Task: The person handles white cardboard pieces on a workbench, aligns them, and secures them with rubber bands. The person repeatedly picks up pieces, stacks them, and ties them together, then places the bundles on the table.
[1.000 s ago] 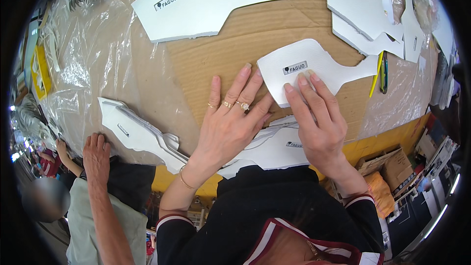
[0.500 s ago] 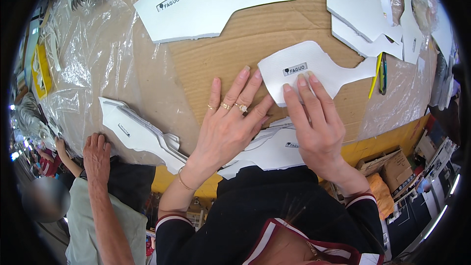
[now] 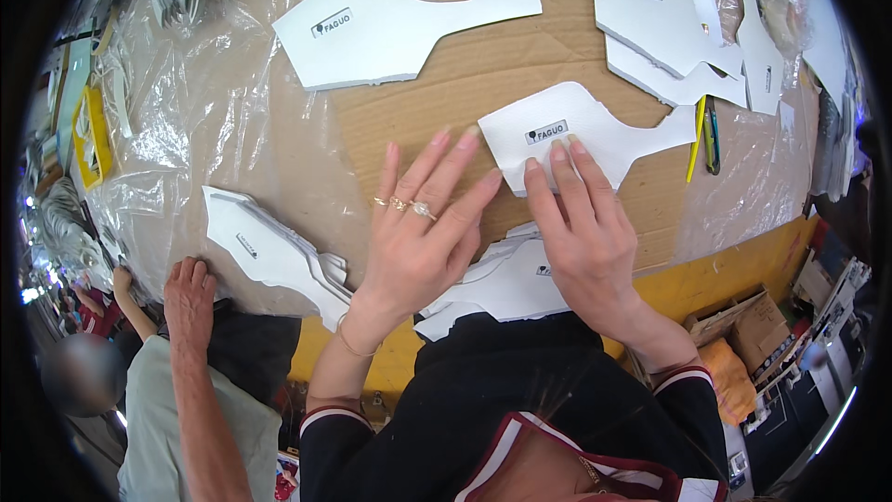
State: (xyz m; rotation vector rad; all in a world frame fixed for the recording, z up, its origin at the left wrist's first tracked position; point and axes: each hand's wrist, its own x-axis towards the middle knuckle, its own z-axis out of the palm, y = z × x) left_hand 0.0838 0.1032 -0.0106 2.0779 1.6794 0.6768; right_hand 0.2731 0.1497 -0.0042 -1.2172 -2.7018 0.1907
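Observation:
A white, textured cut panel [image 3: 604,121] with a narrow tail and a small dark-framed label lies on brown cardboard [image 3: 372,130]. Across its near part rest the outstretched fingers of my right hand [image 3: 587,232], pressing flat rather than gripping. My left hand [image 3: 413,232], with rings on it, hovers or rests just left of the panel with fingers spread and nothing in them. One of its fingertips is close to the panel's left edge; whether it touches I cannot tell. Partly hidden beneath my hands, a stack of similar white panels [image 3: 502,288] lies at the table's near edge.
Another white panel [image 3: 390,33] lies far left of centre. More panels [image 3: 641,14] are piled at far right, beside a yellow stick [image 3: 695,144] and a dark-green tool [image 3: 712,139]. A layered stack [image 3: 269,242] sits near left, close to a co-worker's hand [image 3: 190,302].
My left hand has drawn slightly left, away from the panel's edge. My right hand stays on the panel. The whole view has shifted a little.

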